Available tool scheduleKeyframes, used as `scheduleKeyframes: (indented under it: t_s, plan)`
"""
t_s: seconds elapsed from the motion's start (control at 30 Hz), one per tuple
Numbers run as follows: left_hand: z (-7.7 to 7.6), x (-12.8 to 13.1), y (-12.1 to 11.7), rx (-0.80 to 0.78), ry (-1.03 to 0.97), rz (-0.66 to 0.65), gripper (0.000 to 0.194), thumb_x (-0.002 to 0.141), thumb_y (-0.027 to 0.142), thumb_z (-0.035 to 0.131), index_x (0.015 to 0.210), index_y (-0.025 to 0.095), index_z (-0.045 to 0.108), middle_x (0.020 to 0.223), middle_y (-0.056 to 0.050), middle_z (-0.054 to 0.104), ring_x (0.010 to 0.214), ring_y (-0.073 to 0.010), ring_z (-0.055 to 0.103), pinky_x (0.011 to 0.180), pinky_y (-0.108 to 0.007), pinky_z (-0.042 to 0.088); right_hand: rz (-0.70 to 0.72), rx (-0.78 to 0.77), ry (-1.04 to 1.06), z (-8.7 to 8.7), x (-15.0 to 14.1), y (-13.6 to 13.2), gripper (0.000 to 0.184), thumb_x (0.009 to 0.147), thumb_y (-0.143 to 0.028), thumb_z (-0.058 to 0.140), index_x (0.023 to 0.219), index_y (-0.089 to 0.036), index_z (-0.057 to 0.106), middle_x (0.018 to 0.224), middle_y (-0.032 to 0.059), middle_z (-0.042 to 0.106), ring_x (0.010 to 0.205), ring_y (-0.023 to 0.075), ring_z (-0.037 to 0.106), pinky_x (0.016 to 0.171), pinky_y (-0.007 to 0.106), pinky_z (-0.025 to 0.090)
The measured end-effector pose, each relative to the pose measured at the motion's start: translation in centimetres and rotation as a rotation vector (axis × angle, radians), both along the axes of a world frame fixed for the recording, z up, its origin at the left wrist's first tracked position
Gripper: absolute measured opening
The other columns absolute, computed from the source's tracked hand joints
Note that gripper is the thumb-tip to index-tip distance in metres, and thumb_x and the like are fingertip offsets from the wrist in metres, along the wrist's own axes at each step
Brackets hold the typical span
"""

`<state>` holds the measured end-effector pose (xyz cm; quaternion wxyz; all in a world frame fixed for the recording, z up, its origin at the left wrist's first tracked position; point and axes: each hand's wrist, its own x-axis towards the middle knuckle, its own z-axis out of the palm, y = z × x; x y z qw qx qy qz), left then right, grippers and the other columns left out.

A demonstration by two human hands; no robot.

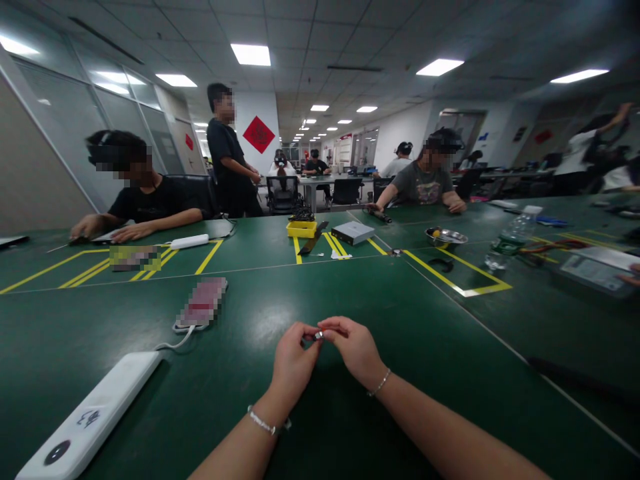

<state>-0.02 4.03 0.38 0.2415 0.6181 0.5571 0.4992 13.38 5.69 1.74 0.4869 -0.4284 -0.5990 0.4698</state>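
My left hand and my right hand meet just above the green table, fingertips close together. Between them is a small object with a shiny metal end and a dark part. A bit of orange shows at my right fingertips. Its kind is too small to make out. Both hands are closed in a pinch on it. To the left lies a phone with a white cable running to a long white power bank.
Beyond my hands are a yellow bin, a grey box, a metal bowl and a plastic bottle. Yellow tape marks the table. Two people sit across from me; one person stands behind.
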Motion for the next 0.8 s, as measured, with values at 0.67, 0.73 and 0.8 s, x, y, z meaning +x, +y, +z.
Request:
scheduleKeyframes:
  t_s: [0.67,0.73,0.8]
  plan:
    - [1.0,0.3,-0.2,-0.184,-0.440,0.011,0.015,0.058,0.021,0.067,0.070,0.016,0.061,0.066,0.000,0.065,0.062,-0.0135,0.059,0.063,-0.026,0.045,0.094,0.056,0.114,-1.6,-1.0,-1.2,0.037,0.078,-0.028,0.051,0.115,-0.027,0.055,0.122,0.0015,0.054,0.115,0.0198,0.046,0.104,0.041,0.027]
    - [0.7,0.2,-0.2,-0.180,-0.438,0.020,0.015,0.059,0.021,0.067,0.071,0.015,0.061,0.066,0.000,0.065,0.062,-0.0135,0.059,0.063,-0.026,0.045,0.094,0.049,0.125,-1.6,-1.1,-1.4,0.038,0.078,-0.029,0.051,0.116,-0.027,0.054,0.124,0.0010,0.052,0.116,0.0197,0.045,0.104,0.040,0.027]
    - [0.5,0.2,-0.1,-0.173,-0.455,0.014,0.016,0.060,0.022,0.067,0.073,0.015,0.061,0.067,0.000,0.065,0.064,-0.0139,0.059,0.064,-0.026,0.045,0.097,0.036,0.131,-1.6,-1.3,-1.5,0.039,0.077,-0.028,0.052,0.116,-0.028,0.054,0.126,0.0007,0.051,0.118,0.0197,0.043,0.105,0.040,0.025]
